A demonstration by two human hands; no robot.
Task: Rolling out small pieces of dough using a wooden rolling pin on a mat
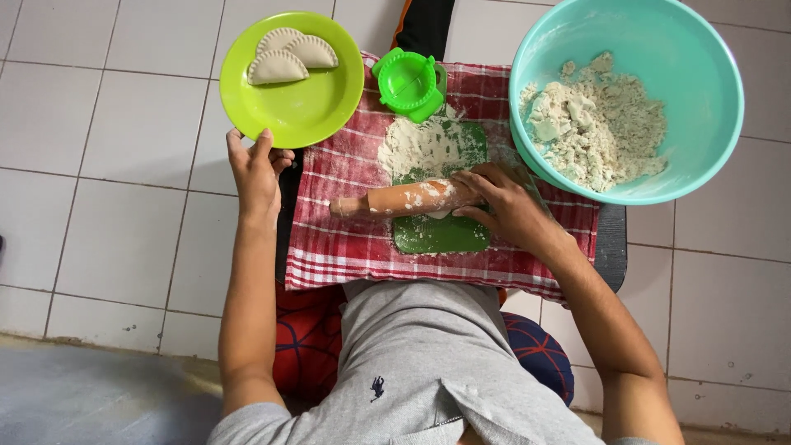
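Note:
My left hand (257, 169) grips the near rim of a lime green plate (317, 103) that carries two folded raw dumplings (290, 56). My right hand (504, 204) rests on a floured wooden rolling pin (404, 199), pressing it across a dark green board (441, 235). Flour and a flattened piece of dough (424, 144) cover the far part of the board. A bright green dumpling press (409, 82) lies shut at the board's far edge.
A red and white checked cloth (346, 247) covers a small dark stool on my lap. A turquoise bowl (700, 49) holding crumbly dough (595, 119) stands at the right. White floor tiles surround everything.

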